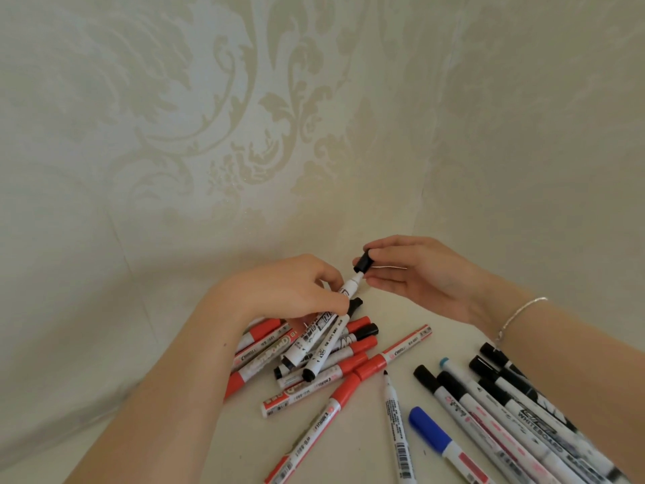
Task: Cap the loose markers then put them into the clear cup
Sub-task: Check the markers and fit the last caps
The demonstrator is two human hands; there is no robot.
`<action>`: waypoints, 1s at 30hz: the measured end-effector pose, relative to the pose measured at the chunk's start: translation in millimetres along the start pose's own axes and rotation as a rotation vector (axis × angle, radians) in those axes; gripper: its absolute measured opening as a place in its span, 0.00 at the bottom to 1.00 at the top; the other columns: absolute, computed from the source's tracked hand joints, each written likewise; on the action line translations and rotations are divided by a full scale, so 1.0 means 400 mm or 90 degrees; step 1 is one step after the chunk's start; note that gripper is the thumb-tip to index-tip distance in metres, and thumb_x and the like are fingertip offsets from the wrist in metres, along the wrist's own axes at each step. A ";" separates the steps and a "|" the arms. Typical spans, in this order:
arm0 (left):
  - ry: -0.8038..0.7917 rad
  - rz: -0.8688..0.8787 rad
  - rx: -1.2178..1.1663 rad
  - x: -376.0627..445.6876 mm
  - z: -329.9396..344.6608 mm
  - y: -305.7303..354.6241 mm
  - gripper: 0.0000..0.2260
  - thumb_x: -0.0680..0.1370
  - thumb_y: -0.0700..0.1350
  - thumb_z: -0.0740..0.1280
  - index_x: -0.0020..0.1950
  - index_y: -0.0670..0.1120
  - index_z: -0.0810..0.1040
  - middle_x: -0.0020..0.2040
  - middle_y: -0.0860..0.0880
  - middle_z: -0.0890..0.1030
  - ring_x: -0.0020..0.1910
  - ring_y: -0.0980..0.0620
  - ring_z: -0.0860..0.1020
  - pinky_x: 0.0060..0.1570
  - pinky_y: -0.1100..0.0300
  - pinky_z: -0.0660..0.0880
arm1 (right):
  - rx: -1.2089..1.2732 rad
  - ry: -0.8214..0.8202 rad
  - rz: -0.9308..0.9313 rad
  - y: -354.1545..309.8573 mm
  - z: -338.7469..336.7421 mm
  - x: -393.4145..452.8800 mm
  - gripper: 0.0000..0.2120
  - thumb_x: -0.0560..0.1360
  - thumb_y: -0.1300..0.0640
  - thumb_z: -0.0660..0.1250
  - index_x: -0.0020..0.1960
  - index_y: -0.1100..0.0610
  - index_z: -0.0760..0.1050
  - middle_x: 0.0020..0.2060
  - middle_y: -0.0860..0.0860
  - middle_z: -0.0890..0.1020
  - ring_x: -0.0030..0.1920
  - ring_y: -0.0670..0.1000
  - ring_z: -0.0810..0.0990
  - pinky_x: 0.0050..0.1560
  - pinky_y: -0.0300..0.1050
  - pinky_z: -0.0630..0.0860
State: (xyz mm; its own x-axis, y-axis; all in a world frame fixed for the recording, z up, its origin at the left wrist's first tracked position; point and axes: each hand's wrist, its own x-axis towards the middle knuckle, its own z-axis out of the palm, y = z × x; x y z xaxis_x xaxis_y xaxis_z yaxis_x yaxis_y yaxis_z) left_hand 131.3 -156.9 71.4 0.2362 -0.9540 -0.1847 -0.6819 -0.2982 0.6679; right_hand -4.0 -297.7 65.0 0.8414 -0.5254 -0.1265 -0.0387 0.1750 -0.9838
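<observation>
My left hand grips a white marker with black printing, its bare tip pointing up and to the right. My right hand pinches a black cap just over that tip, touching or nearly touching it. Under my left hand lies a pile of red-capped and black-capped markers. An uncapped thin marker lies alone on the table. The clear cup is out of view.
A row of capped black, blue and light-blue markers lies at the lower right, partly under my right forearm. A long red marker lies diagonally beside the pile. A patterned cream wall rises close behind the cream table.
</observation>
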 end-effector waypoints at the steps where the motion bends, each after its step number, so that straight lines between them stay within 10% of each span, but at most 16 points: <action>1: 0.005 0.002 0.006 0.001 0.000 0.000 0.03 0.77 0.49 0.67 0.45 0.52 0.79 0.35 0.52 0.79 0.34 0.54 0.79 0.38 0.60 0.80 | 0.003 0.003 -0.001 -0.003 0.000 0.000 0.06 0.76 0.66 0.64 0.50 0.60 0.78 0.49 0.59 0.84 0.48 0.54 0.83 0.52 0.45 0.78; 12: 0.080 0.027 -0.084 0.024 0.014 -0.003 0.10 0.81 0.47 0.56 0.50 0.47 0.76 0.33 0.50 0.73 0.30 0.54 0.75 0.33 0.57 0.78 | 0.021 0.005 -0.001 -0.012 0.002 -0.002 0.05 0.74 0.69 0.65 0.47 0.61 0.76 0.46 0.59 0.84 0.44 0.54 0.84 0.49 0.44 0.81; 19: 0.266 0.113 -0.148 0.076 0.074 0.009 0.12 0.82 0.53 0.56 0.53 0.51 0.78 0.19 0.57 0.68 0.17 0.61 0.64 0.21 0.68 0.60 | -0.261 0.070 -0.090 -0.065 0.000 -0.004 0.05 0.74 0.65 0.68 0.49 0.66 0.78 0.41 0.59 0.85 0.43 0.52 0.85 0.47 0.43 0.82; 30: 0.431 0.119 -0.373 0.088 0.134 0.045 0.10 0.81 0.52 0.62 0.49 0.52 0.82 0.25 0.49 0.68 0.20 0.55 0.61 0.22 0.64 0.60 | -0.462 0.224 -0.215 -0.077 0.052 -0.010 0.03 0.75 0.62 0.66 0.46 0.58 0.79 0.19 0.49 0.78 0.17 0.48 0.75 0.21 0.35 0.70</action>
State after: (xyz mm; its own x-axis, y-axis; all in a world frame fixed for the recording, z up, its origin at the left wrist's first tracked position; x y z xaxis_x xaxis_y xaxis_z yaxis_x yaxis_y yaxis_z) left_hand 90.1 -197.6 38.3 0.6385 -0.7079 0.3021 -0.3332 0.0995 0.9376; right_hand 5.1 -283.6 98.3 0.6592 -0.7011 0.2719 -0.2517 -0.5465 -0.7988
